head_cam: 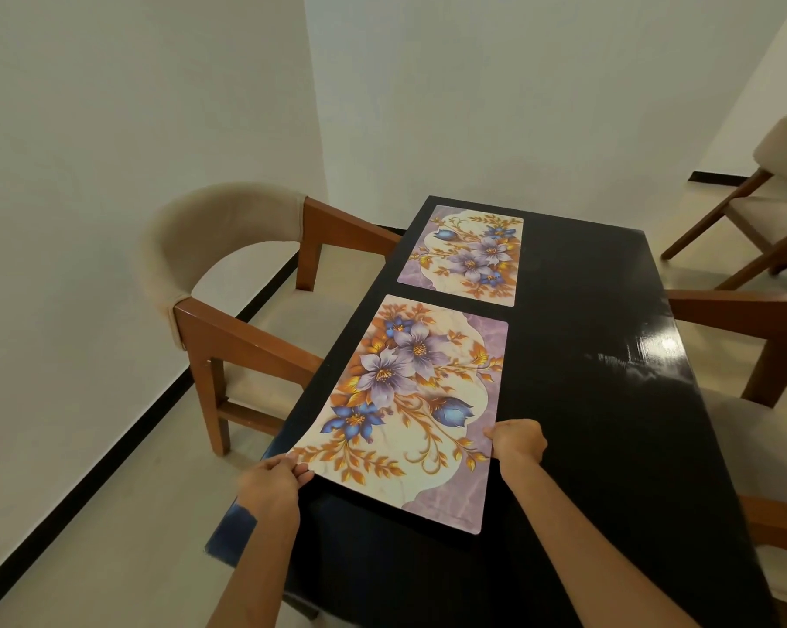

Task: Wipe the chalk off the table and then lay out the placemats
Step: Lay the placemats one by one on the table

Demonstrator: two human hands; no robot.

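Two floral placemats lie along the left side of a glossy black table. The far placemat lies flat near the table's back end. The near placemat has purple and blue flowers with orange leaves. My left hand pinches its near left corner at the table's left edge. My right hand grips its right edge, fingers curled over the mat. The mat sits slightly askew to the table edge.
A beige padded wooden chair stands at the table's left side. Other wooden chairs stand to the right and far right. White walls meet in a corner behind. The table's right half shows wet-looking streaks.
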